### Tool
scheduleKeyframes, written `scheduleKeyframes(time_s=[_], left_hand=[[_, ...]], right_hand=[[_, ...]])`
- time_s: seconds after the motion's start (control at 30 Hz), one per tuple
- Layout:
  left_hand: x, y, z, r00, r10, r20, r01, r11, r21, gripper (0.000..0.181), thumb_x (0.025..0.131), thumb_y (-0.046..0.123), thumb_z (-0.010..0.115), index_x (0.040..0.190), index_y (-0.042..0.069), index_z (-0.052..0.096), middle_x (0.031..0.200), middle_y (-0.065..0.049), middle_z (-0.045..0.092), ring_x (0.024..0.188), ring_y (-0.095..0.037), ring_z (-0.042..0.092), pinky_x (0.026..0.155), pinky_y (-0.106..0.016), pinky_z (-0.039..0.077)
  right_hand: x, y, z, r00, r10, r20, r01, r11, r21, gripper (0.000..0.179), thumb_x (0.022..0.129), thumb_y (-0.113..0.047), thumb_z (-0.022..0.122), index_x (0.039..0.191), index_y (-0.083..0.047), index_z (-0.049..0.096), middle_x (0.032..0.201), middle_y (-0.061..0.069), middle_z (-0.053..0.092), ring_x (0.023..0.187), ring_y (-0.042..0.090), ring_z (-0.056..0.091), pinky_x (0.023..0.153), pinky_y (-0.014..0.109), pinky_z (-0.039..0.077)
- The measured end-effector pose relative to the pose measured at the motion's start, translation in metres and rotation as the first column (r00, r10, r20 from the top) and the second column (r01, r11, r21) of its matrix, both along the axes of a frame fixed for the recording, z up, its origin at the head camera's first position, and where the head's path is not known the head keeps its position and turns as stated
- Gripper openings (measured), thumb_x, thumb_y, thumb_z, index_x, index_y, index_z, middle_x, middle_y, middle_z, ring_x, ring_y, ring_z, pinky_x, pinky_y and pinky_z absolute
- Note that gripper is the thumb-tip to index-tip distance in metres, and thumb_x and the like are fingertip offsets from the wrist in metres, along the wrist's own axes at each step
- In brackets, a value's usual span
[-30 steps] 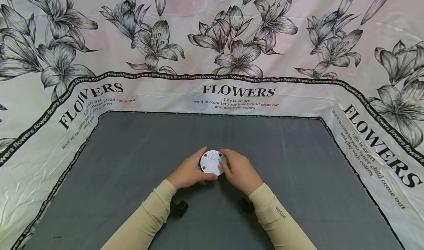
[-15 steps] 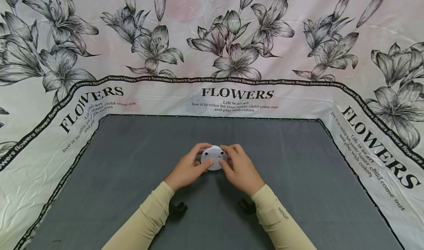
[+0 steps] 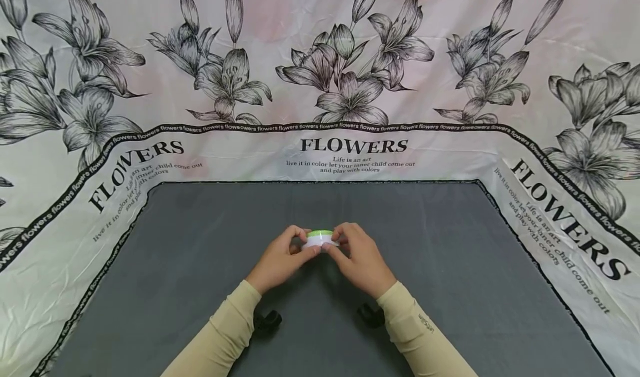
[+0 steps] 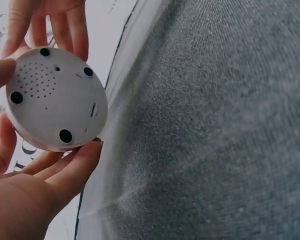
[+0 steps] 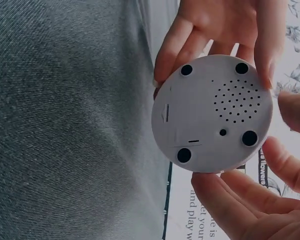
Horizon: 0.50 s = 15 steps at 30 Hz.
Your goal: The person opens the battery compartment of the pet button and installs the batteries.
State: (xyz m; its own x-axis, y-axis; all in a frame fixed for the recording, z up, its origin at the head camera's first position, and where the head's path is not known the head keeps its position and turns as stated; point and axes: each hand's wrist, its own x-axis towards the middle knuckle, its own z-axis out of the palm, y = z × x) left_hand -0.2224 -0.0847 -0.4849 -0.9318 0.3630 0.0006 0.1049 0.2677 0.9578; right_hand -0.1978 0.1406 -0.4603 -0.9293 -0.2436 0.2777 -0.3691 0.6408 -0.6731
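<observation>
A round white plastic device (image 3: pixel 320 238) with a green top band is held up between both hands over the grey cloth. Its flat underside (image 4: pixel 65 110) shows a cluster of small holes, several dark round feet and a slotted cover. My left hand (image 3: pixel 281 259) holds the device's left edge between thumb and curled fingers. From the other side my right hand (image 3: pixel 361 261) grips the right edge, its thumb close to the left thumb at the near side. In the right wrist view the underside (image 5: pixel 205 115) faces that camera; the device's top is hidden there.
Grey cloth (image 3: pixel 440 244) covers the table. A white border (image 3: pixel 240 155) printed with flowers and lettering runs round it. Black curved pieces (image 3: pixel 268 320) show at the inner side of both wrists.
The device has tilted: its holed underside faced the head camera, and now its white side and green band show. Both thumbs have moved to the near edge.
</observation>
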Motion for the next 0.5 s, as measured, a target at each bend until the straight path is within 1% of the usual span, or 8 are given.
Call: scheduleKeyframes(time_s=[0.07, 0.13, 0.23, 0.3, 0.37, 0.43, 0.5], left_hand=[[0.002, 0.000, -0.002, 1.000, -0.015, -0.005, 0.015, 1.000, 0.007, 0.035, 0.100, 0.035, 0.081, 0.113, 0.014, 0.055, 0.159, -0.011, 0.058, 0.117, -0.024, 0.074, 0.084, -0.028, 0.057], [0.003, 0.000, -0.003, 1.000, -0.020, -0.011, 0.020, 1.000, -0.001, 0.039, 0.098, 0.031, 0.084, 0.118, 0.014, 0.055, 0.162, -0.012, 0.055, 0.128, -0.028, 0.072, 0.091, -0.033, 0.060], [0.004, 0.001, -0.004, 0.999, -0.014, -0.044, 0.012, 0.999, -0.052, 0.055, 0.093, 0.026, 0.089, 0.135, 0.014, 0.054, 0.161, -0.011, 0.053, 0.141, -0.033, 0.064, 0.101, -0.043, 0.060], [0.003, 0.002, -0.005, 0.997, -0.007, -0.077, 0.000, 0.995, -0.101, 0.071, 0.090, 0.024, 0.092, 0.148, 0.015, 0.052, 0.161, -0.008, 0.052, 0.144, -0.033, 0.062, 0.108, -0.047, 0.058], [0.003, 0.003, -0.006, 0.994, -0.009, -0.111, -0.007, 0.990, -0.143, 0.084, 0.088, 0.022, 0.093, 0.158, 0.014, 0.047, 0.162, -0.007, 0.050, 0.145, -0.033, 0.060, 0.111, -0.048, 0.055], [0.002, 0.004, -0.007, 0.991, -0.015, -0.133, -0.009, 0.984, -0.177, 0.092, 0.087, 0.021, 0.095, 0.163, 0.014, 0.043, 0.164, -0.008, 0.048, 0.146, -0.032, 0.059, 0.114, -0.047, 0.053], [0.002, 0.005, -0.007, 0.988, -0.023, -0.150, -0.010, 0.976, -0.216, 0.096, 0.085, 0.021, 0.096, 0.164, 0.014, 0.042, 0.162, -0.012, 0.049, 0.144, -0.032, 0.060, 0.113, -0.047, 0.054]], right_hand=[[0.001, 0.000, -0.002, 1.000, 0.006, 0.004, -0.006, 1.000, 0.006, 0.019, 0.104, -0.025, 0.076, 0.109, -0.012, 0.063, 0.123, 0.009, 0.065, 0.109, 0.020, 0.069, 0.096, 0.039, 0.063], [0.002, 0.001, -0.004, 1.000, 0.017, 0.015, -0.017, 1.000, 0.011, 0.018, 0.103, -0.023, 0.077, 0.106, -0.013, 0.063, 0.132, 0.013, 0.066, 0.112, 0.023, 0.070, 0.097, 0.040, 0.063], [0.001, 0.000, -0.007, 0.999, 0.028, 0.026, -0.029, 0.999, 0.023, 0.021, 0.099, -0.020, 0.082, 0.103, -0.014, 0.063, 0.142, 0.017, 0.065, 0.118, 0.026, 0.070, 0.097, 0.042, 0.063], [0.001, 0.000, -0.008, 0.999, 0.033, 0.026, -0.034, 0.999, 0.037, 0.024, 0.095, -0.018, 0.086, 0.103, -0.015, 0.063, 0.143, 0.017, 0.064, 0.118, 0.027, 0.070, 0.096, 0.042, 0.062], [0.000, -0.001, -0.010, 0.999, 0.036, 0.029, -0.037, 0.998, 0.055, 0.027, 0.092, -0.015, 0.088, 0.103, -0.015, 0.063, 0.143, 0.017, 0.064, 0.114, 0.027, 0.069, 0.093, 0.042, 0.061], [-0.001, -0.002, -0.011, 0.999, 0.036, 0.040, -0.039, 0.997, 0.072, 0.030, 0.091, -0.014, 0.090, 0.103, -0.015, 0.063, 0.144, 0.016, 0.063, 0.110, 0.027, 0.067, 0.091, 0.042, 0.059], [-0.002, -0.003, -0.013, 0.998, 0.038, 0.053, -0.043, 0.995, 0.088, 0.031, 0.089, -0.013, 0.090, 0.104, -0.014, 0.062, 0.144, 0.017, 0.062, 0.106, 0.027, 0.065, 0.090, 0.043, 0.057]])
